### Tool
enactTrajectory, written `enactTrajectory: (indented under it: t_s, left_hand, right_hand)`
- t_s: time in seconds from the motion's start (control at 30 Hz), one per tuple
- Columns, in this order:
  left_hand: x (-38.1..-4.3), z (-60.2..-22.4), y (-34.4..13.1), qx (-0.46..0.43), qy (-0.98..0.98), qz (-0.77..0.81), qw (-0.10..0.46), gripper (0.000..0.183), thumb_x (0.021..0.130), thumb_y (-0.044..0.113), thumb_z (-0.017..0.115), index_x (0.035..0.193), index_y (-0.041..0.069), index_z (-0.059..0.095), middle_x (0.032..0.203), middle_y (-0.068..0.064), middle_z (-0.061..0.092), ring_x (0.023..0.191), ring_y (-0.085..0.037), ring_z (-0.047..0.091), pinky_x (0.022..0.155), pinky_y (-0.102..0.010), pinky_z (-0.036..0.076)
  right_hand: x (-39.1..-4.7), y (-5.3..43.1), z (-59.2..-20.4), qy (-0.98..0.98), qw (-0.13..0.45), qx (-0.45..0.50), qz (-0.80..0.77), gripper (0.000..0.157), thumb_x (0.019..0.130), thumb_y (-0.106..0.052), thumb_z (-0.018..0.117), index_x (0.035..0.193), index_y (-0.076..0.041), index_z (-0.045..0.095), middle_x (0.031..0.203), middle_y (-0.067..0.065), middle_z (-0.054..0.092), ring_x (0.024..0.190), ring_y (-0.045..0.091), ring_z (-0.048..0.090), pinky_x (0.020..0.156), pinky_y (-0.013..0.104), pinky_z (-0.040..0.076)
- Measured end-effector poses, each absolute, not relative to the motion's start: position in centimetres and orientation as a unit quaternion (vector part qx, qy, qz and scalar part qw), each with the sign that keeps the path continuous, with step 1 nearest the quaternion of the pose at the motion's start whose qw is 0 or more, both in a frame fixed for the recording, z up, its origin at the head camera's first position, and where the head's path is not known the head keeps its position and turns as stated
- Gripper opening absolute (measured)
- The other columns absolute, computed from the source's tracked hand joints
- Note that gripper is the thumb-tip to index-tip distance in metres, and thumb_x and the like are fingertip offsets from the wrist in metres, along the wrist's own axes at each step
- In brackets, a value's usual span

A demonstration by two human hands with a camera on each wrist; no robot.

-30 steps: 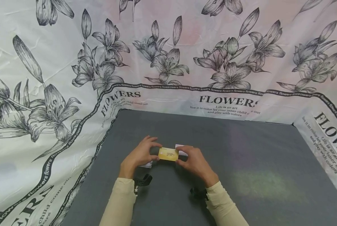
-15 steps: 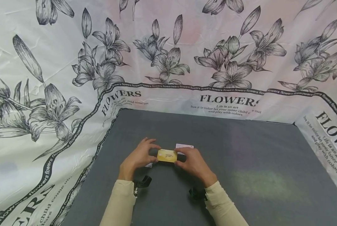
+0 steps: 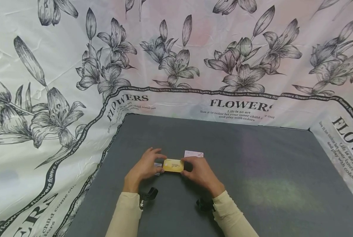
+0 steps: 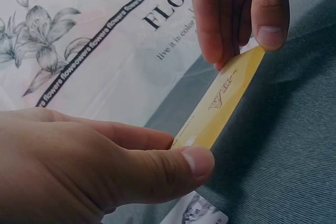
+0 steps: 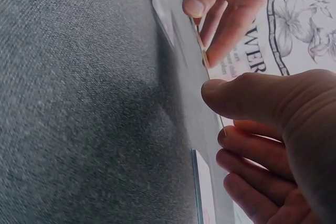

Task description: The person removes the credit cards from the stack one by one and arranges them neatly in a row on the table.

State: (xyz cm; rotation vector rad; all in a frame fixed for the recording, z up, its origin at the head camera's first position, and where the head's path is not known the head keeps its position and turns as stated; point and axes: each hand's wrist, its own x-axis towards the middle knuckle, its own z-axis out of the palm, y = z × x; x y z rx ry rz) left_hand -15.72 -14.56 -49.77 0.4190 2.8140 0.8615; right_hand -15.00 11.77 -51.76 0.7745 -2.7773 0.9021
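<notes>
Between my two hands is a yellow card (image 3: 173, 165), held above the dark table. At its left end my left hand (image 3: 143, 167) pinches it with thumb and fingers. The right end is gripped the same way by my right hand (image 3: 200, 171). Printed gold lettering shows on the card's face in the left wrist view, while the right wrist view catches it nearly edge-on. A pale printed card (image 4: 195, 211) lies on the table below my left hand, mostly covered by it. Just beyond my right hand is another pale card or small stack (image 3: 194, 153), partly hidden.
The dark grey tabletop (image 3: 271, 171) stretches around both hands. White cloth (image 3: 176, 108) printed with flowers and lettering hangs along the back and sides. A black strap (image 3: 149, 194) is worn near the left wrist, and another black device (image 3: 204, 204) near the right.
Both hands have shifted slightly left and toward me, carrying the yellow card along. More of the pale card beyond my right hand showed midway. The grip on the yellow card stays the same.
</notes>
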Motion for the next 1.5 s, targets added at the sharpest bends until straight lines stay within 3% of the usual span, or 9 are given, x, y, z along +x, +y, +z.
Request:
enactTrajectory:
  t_s: [0.37, 0.77, 1.07, 1.5]
  left_hand:
    - [-15.3, -50.7, -14.9, 0.139, 0.948, 0.276, 0.077, 0.045, 0.094, 0.016, 0.089, 0.137, 0.015, 0.078, 0.168, -0.02, 0.049, 0.165, -0.052, 0.025, 0.129, -0.072, 0.028]
    - [-15.3, -51.3, -15.1, 0.15, 0.951, 0.264, 0.062, 0.043, 0.092, 0.015, 0.09, 0.134, 0.014, 0.08, 0.165, -0.022, 0.052, 0.162, -0.055, 0.029, 0.129, -0.073, 0.027]
    - [-15.1, -51.6, -15.2, 0.149, 0.953, 0.257, 0.058, 0.043, 0.09, 0.015, 0.092, 0.132, 0.016, 0.081, 0.165, -0.022, 0.052, 0.161, -0.058, 0.028, 0.128, -0.074, 0.027]
    - [-14.9, -51.6, -15.3, 0.135, 0.952, 0.267, 0.069, 0.044, 0.089, 0.015, 0.093, 0.131, 0.018, 0.081, 0.168, -0.021, 0.049, 0.163, -0.057, 0.024, 0.13, -0.075, 0.023]
  right_hand:
    - [-14.7, 11.1, -52.3, -0.919, 0.045, 0.255, 0.297, 0.04, 0.086, -0.017, 0.094, 0.123, -0.007, 0.081, 0.123, 0.009, 0.082, 0.117, 0.027, 0.077, 0.104, 0.048, 0.061]
    - [-14.5, 10.6, -52.6, -0.923, 0.048, 0.251, 0.288, 0.041, 0.086, -0.018, 0.094, 0.124, -0.009, 0.081, 0.122, 0.008, 0.082, 0.113, 0.027, 0.077, 0.102, 0.048, 0.061]
    - [-14.4, 10.6, -53.0, -0.913, 0.062, 0.276, 0.294, 0.021, 0.083, -0.013, 0.094, 0.1, -0.012, 0.081, 0.116, 0.006, 0.083, 0.107, 0.025, 0.078, 0.098, 0.046, 0.062]
    - [-14.1, 10.4, -53.2, -0.916, 0.059, 0.266, 0.294, 0.024, 0.083, -0.014, 0.095, 0.102, -0.012, 0.08, 0.11, 0.003, 0.082, 0.1, 0.02, 0.076, 0.095, 0.044, 0.062]
